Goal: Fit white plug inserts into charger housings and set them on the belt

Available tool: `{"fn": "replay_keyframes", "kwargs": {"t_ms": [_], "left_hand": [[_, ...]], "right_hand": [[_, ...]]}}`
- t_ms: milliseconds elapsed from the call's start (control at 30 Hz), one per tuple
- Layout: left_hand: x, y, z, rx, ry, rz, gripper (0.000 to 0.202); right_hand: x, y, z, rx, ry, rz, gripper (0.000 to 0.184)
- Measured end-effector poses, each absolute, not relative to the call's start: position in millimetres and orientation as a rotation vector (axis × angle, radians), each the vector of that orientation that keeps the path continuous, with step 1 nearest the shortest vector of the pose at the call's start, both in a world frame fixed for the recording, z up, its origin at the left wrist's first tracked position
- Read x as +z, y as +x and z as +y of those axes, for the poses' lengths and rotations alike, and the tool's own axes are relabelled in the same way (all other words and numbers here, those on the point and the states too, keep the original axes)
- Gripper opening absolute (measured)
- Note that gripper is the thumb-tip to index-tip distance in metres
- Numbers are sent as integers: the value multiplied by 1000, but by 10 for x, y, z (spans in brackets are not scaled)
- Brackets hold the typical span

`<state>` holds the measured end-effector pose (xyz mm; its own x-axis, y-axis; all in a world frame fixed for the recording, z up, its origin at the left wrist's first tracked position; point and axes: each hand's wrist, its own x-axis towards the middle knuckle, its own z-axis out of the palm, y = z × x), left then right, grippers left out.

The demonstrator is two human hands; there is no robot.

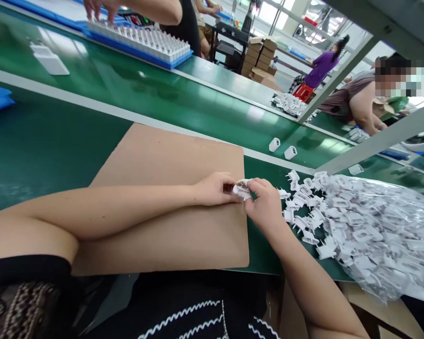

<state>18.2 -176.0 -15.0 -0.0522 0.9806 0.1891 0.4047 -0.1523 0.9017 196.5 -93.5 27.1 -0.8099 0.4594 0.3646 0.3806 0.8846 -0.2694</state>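
Observation:
Over the right part of a brown cardboard sheet point(176, 160), my two hands meet at a small white plastic charger piece point(241, 190). My left hand point(217, 188) reaches in from the left, its fingers closed on the near side of the piece. The fingers of my right hand point(266, 202) pinch its other side. Fingers partly cover it, so its full shape does not show. Just right of my right hand lie loose white plug pieces with metal pins point(298, 202), spilling from a clear plastic bag point(385, 226) full of them.
Two white charger housings point(274, 144) stand on the green conveyor belt beyond a pale rail. Another white charger point(49, 59) lies farther left on it. A blue tray with rows of white chargers point(141, 40) is at a co-worker's hand point(102, 9). A metal post point(374, 136) slants at right.

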Motion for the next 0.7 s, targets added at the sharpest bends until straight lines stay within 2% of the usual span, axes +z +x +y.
{"fn": "replay_keyframes", "kwargs": {"t_ms": [67,200,267,367,467,567,633,700], "left_hand": [[-136,201,-1761,1183,1562,1433,32],[-75,188,-1718,1100,1465,1399,42],[-24,96,-1607,1083,1449,1470,45],[63,-190,-1287,1165,1449,1686,47],[99,-585,-869,1258,1374,2009,45],[58,-936,-500,1260,1241,2262,40],[11,-1076,-336,1211,1185,2351,39],[-34,-1120,-245,1163,1120,2454,47]], "right_hand": [[262,1964,-947,338,-676,-2578,38],[280,2043,-875,671,-750,-2494,67],[317,2150,-754,640,-771,-2475,60],[370,2364,-517,168,-998,-2501,33],[377,2530,-321,-187,-1387,-2551,32],[339,2583,-213,-149,-1579,-2662,30],[299,2569,-171,6,-1548,-2658,34],[257,2526,-147,261,-1449,-2515,39]]}}
